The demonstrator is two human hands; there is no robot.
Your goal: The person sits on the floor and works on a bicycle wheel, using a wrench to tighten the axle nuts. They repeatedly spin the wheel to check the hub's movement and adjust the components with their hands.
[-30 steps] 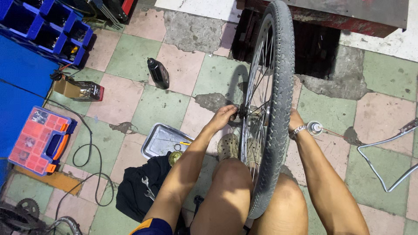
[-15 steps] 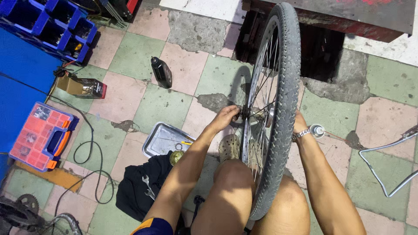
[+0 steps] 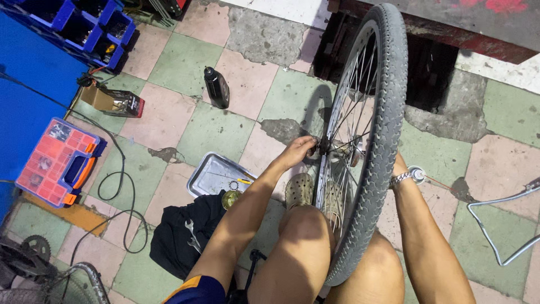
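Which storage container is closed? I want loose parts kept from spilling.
The orange parts case with the clear lid, lying flat by the cable. The blue bins further up are open-topped.

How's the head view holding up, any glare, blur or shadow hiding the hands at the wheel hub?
Head view: sharp, evenly lit, no glare. The wheel casts a soft shadow on the tiles to its left, just behind the left hand at the hub, which shows clearly. The right hand is mostly hidden behind the tyre. Wide-angle bending at the edges.
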